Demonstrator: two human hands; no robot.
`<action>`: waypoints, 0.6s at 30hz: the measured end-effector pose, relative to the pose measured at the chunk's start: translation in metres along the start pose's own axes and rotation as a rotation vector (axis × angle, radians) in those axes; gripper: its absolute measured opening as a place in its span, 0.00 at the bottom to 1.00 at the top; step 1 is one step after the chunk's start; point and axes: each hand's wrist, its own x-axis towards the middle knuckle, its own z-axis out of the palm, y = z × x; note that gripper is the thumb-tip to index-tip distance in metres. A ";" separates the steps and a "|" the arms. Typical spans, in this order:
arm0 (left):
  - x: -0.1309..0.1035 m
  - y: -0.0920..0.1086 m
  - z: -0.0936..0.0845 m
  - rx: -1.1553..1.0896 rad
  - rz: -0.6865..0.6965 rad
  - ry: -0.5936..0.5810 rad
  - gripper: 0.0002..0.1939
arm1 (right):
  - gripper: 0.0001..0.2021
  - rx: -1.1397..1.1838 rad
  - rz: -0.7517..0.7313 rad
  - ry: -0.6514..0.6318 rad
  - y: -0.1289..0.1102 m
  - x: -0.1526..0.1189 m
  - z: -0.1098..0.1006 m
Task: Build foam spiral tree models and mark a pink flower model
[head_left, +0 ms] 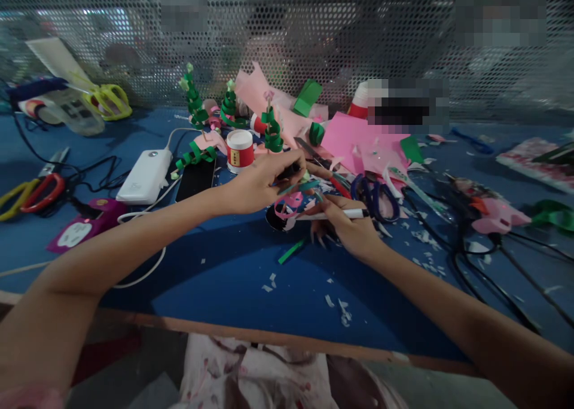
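Note:
At the middle of the head view, my left hand (269, 179) has its fingers bent around something dark that is mostly hidden, with a green paper strip (304, 188) beside its fingertips. Just to the right, my right hand (347, 220) is closed on a white pen (356, 213), whose dark end points right; its fingertips also meet the green strip. Between the hands hangs a curled pink paper strip (288, 205), above a round black object (275, 219). A short green strip (291, 252) lies on the table just below.
Behind the hands stand a red-and-white cup (240, 150) and green spiral paper trees (272, 135). Blue-handled scissors (386, 203) and pink paper (345, 137) lie right. A white power bank (146, 176), cables and red-yellow scissors (42, 194) lie left. Scraps litter the blue table (215, 277).

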 end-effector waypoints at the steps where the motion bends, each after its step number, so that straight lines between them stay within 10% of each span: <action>1: 0.000 0.000 0.000 -0.003 -0.002 -0.001 0.09 | 0.16 -0.002 -0.002 -0.010 0.000 0.000 0.000; 18: 0.001 0.005 0.000 -0.009 -0.003 0.014 0.09 | 0.18 -0.058 -0.050 -0.030 0.001 0.000 0.000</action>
